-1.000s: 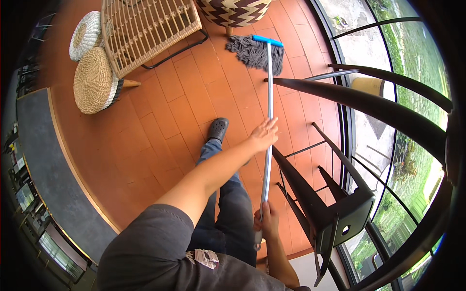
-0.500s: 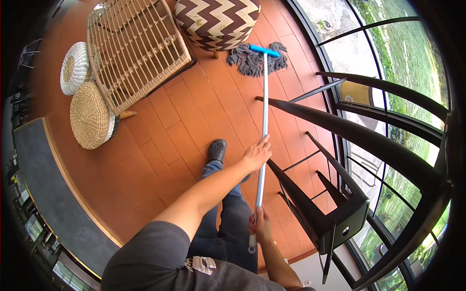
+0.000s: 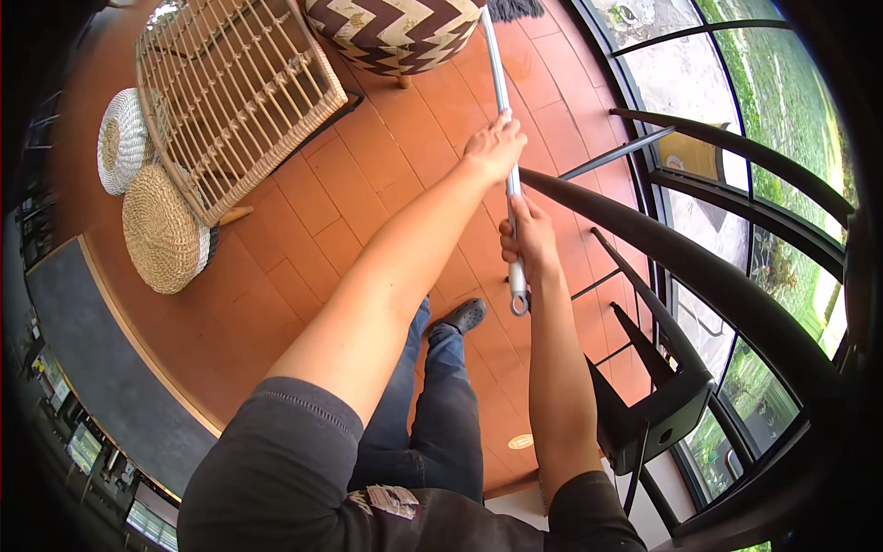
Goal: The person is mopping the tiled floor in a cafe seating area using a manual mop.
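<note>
A mop (image 3: 498, 64) with a pale metal pole stretches away from me over the tiled floor. Its grey string head shows only in part at the top edge of the view, beside a patterned pouf. My left hand (image 3: 496, 145) is closed around the pole about midway along its visible length. Closer to me, my right hand (image 3: 531, 237) grips the pole near its end, where a grey hanging loop sticks out below the fist. Both arms reach forward.
A zigzag-patterned pouf (image 3: 400, 37) stands at the far side, left of the pole. A rattan chair (image 3: 235, 110) and two round woven stools (image 3: 164, 230) are at the left. Black metal stool legs (image 3: 681, 244) crowd the right, before tall windows (image 3: 704, 87). A dark-topped counter (image 3: 110, 359) curves along the left.
Both hands have pushed the mop away from me, so its head has slid mostly out of view at the top. My right hand has come forward, nearer the left. My feet have shifted.
</note>
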